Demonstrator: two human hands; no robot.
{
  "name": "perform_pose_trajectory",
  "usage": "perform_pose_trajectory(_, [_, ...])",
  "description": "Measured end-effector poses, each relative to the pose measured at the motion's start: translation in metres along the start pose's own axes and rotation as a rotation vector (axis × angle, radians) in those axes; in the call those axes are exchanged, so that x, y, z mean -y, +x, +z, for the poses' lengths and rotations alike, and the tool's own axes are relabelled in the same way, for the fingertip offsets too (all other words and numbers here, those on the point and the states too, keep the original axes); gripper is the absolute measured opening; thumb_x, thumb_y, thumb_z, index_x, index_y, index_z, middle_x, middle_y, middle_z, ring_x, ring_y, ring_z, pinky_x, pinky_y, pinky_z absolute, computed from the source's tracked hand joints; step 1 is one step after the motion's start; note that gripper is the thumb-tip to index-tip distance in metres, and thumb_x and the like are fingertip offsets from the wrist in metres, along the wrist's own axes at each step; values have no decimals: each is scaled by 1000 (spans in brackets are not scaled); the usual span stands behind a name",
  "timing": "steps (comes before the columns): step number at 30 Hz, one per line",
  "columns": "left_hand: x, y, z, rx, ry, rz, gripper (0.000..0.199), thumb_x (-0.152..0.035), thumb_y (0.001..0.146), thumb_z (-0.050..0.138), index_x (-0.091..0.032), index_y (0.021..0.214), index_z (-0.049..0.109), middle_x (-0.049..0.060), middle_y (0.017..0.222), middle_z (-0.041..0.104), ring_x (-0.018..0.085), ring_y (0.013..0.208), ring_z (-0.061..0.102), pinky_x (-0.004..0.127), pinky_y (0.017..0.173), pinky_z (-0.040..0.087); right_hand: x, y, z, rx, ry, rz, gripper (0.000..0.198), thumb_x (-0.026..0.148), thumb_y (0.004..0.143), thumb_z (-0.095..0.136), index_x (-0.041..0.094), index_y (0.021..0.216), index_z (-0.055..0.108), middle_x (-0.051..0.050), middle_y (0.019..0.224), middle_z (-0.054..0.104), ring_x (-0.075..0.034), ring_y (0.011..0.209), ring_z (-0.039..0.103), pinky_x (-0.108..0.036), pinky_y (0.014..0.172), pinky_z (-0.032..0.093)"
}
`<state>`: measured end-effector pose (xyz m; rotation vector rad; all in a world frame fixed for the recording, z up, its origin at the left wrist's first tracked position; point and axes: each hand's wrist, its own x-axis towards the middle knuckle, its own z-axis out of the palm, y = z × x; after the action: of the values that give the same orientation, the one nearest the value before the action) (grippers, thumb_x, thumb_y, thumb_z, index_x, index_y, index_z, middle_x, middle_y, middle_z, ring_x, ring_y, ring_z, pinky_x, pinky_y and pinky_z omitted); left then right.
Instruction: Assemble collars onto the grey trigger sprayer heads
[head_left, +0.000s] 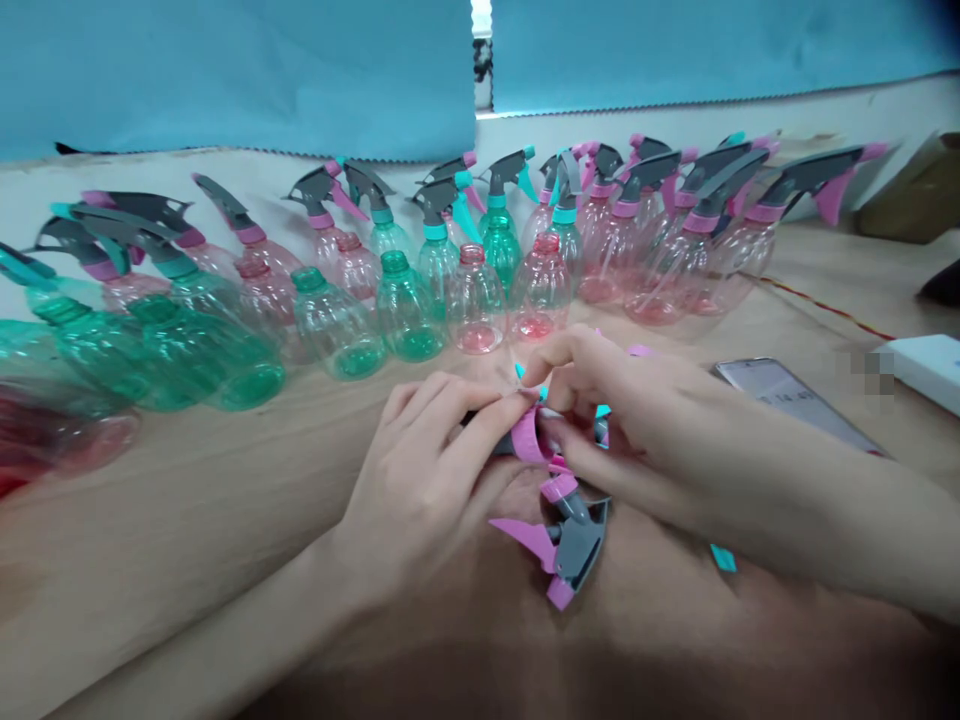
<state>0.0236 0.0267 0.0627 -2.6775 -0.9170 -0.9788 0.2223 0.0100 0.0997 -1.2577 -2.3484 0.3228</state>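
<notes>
My left hand [435, 470] is closed around a grey spray trigger head with a pink collar [529, 437], which points to the right. At the collar's open end, the thumb and fingers of my right hand [611, 400] are pinched together. What they hold, if anything, is hidden by the fingers. Just below lies a loose grey and pink spray trigger head [574, 540] on its side on the table. Bits of turquoise and pink parts show behind and between my hands, too covered to make out fully.
Open clear bottles, green [412, 315] and pink [476, 305], stand behind my hands. Bottles with spray heads [622, 230] line the wall. A phone [795, 400], a white box [930, 370] and a twisted wire [825, 305] lie to the right. A turquoise piece [723, 558] shows under my right forearm.
</notes>
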Motion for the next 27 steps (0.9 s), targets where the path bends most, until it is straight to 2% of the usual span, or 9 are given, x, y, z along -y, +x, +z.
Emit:
perform_pose_trajectory(2, [0, 0, -1, 17, -48, -43, 19, -22, 91, 57, -23, 110, 59, 3, 94, 67, 20, 87, 62, 36, 76, 43, -7, 2, -9, 0, 3, 5, 15, 28, 90, 49, 23, 104, 51, -1, 79, 63, -16, 66, 58, -29, 54, 41])
perform_pose_trajectory(8, [-3, 4, -2, 68, -188, -199, 15, -19, 83, 65, -22, 97, 60, 0, 96, 67, 20, 92, 61, 39, 85, 44, -24, 4, -31, -165, 31, 41, 13, 40, 84, 63, 27, 86, 65, 2, 77, 68, -15, 64, 63, -27, 48, 45])
perform_pose_trajectory(11, [-3, 4, -2, 78, -197, -202, 17, -19, 81, 68, -21, 97, 62, 3, 105, 66, 23, 101, 59, 43, 91, 43, -20, 4, -32, -166, 140, 50, 13, 41, 81, 68, 28, 81, 68, 3, 75, 68, -13, 62, 63, -25, 48, 47])
perform_pose_trajectory(15, [-2, 2, -3, 75, -196, -174, 20, -23, 86, 65, -21, 105, 62, 7, 113, 61, 24, 109, 55, 44, 93, 44, -7, 7, -25, -67, 354, 18, 10, 34, 81, 70, 25, 76, 70, 4, 72, 68, -10, 61, 63, -23, 51, 48])
perform_pose_trajectory(17, [-2, 1, -4, 80, -207, -160, 20, -26, 88, 63, -21, 107, 61, 8, 114, 60, 24, 109, 54, 44, 92, 45, -2, 10, -20, -38, 322, 3, 8, 30, 80, 70, 25, 74, 71, 5, 69, 68, -10, 58, 61, -24, 49, 44])
perform_pose_trajectory(20, [-3, 2, -5, 88, -218, -168, 19, -29, 88, 63, -23, 106, 61, 7, 114, 60, 25, 108, 55, 44, 92, 46, 1, 13, -17, -74, 172, -54, 9, 29, 79, 71, 24, 72, 71, 5, 66, 66, -9, 55, 56, -25, 47, 37])
perform_pose_trajectory(23, [-3, 2, -6, 83, -236, -168, 19, -31, 89, 63, -22, 106, 62, 7, 112, 60, 24, 107, 55, 44, 92, 46, -1, 13, -19, -87, 129, -98, 12, 29, 83, 68, 22, 72, 68, 4, 71, 65, -9, 61, 55, -24, 52, 40])
perform_pose_trajectory(27, [-3, 2, -5, 85, -255, -167, 20, -27, 89, 62, -22, 109, 62, 7, 112, 60, 23, 108, 55, 42, 92, 46, -8, 10, -24, -99, 195, -68, 10, 33, 84, 65, 24, 78, 67, 4, 78, 66, -10, 65, 56, -24, 53, 44])
